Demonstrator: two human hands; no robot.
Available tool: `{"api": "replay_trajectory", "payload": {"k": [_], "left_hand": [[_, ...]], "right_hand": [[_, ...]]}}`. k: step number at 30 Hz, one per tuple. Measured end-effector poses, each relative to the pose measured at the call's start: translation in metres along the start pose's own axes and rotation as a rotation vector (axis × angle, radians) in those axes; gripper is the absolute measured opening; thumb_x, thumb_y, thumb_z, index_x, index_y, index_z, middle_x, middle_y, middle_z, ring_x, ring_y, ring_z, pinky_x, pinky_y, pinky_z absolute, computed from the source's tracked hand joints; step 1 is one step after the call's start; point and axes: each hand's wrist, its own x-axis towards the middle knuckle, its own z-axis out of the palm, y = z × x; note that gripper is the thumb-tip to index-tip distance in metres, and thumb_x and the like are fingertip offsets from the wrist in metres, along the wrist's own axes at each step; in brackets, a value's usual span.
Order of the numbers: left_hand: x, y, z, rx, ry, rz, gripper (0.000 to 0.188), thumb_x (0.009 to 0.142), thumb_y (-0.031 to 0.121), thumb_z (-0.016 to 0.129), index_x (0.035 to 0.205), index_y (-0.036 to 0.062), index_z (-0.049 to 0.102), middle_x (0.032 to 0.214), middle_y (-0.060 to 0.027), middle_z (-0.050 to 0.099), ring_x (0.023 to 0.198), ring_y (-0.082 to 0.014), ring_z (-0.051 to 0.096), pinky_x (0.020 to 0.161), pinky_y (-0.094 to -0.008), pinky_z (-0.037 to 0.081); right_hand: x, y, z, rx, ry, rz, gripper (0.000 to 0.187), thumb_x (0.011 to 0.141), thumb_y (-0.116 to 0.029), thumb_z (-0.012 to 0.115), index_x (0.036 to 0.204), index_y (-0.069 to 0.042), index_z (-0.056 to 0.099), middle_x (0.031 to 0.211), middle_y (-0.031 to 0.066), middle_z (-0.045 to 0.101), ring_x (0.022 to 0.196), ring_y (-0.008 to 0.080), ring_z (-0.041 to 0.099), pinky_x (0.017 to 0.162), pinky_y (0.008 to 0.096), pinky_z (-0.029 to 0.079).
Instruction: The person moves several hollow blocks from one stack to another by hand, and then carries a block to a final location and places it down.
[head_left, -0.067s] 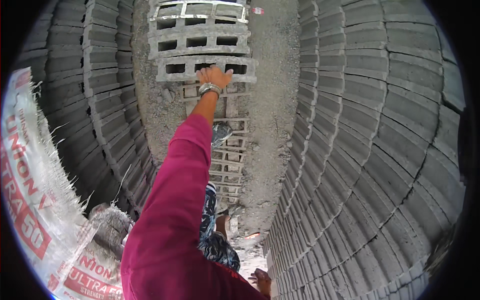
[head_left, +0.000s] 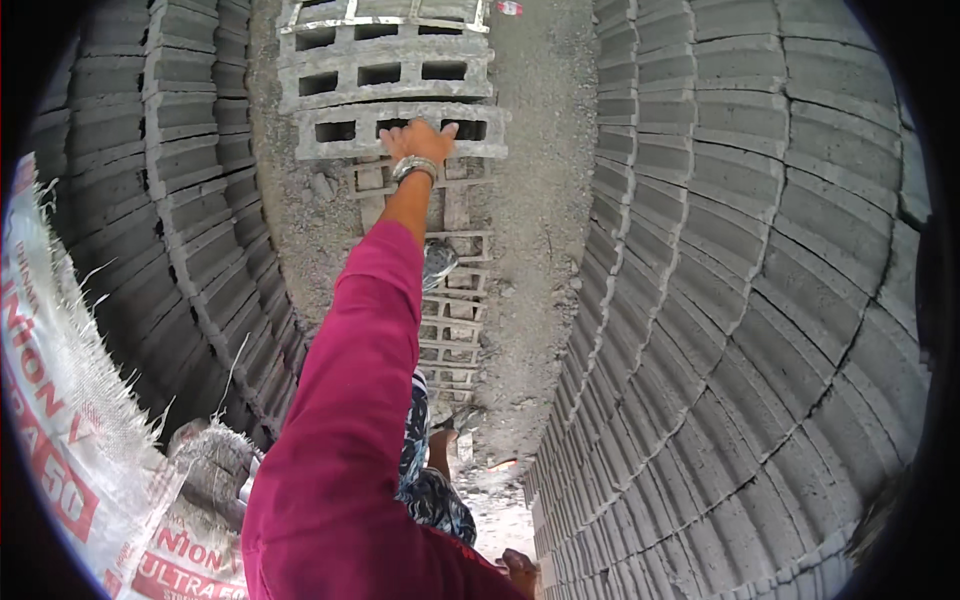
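Observation:
My left hand, at the end of a maroon sleeve with a bracelet at the wrist, reaches forward to a grey concrete hollow block. Its fingers curl over the block's near face into the middle hollow, with the thumb at the right hollow. The block lies on its side, three hollows showing, at the near end of a row of similar blocks. My right hand is small and dark at the lower edge, beside the right-hand block wall; its fingers are too unclear to read.
Tall stacks of blocks rise on the left and right. Flat rectangular frames lie along the gravel ground below my arm. My shoe stands among them. White woven sacks with red print are at the lower left.
The view has shifted slightly, so the block row and my left hand sit a little further left and up. My left hand stays on the same block.

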Motion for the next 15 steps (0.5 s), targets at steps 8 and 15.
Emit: {"api": "replay_trajectory", "payload": {"k": [8, 15], "left_hand": [[-0.002, -0.038, 0.012, -0.02, 0.073, -0.029, 0.047, 0.07, 0.049, 0.061, 0.078, 0.0048, 0.075, 0.092, -0.0199, 0.072, 0.093, -0.0299, 0.068, 0.105, -0.0401, 0.033], [-0.169, -0.111, -0.08, -0.39, -0.173, 0.212, 0.05, 0.056, 0.037, 0.083, 0.063, -0.0086, 0.063, 0.068, -0.0236, 0.067, 0.066, -0.0291, 0.068, 0.061, -0.0429, 0.051]], "right_hand": [[0.018, 0.054, -0.018, 0.063, -0.012, 0.051, 0.043, 0.087, -0.028, 0.07, 0.118, 0.001, 0.061, 0.103, 0.0183, 0.067, 0.085, 0.0281, 0.066, 0.069, 0.0388, 0.055], [0.082, 0.099, 0.005, -0.167, 0.169, -0.522, 0.062, 0.072, -0.02, 0.084, 0.121, 0.007, 0.057, 0.106, 0.0187, 0.067, 0.086, 0.0211, 0.066, 0.073, 0.0327, 0.054]]}}
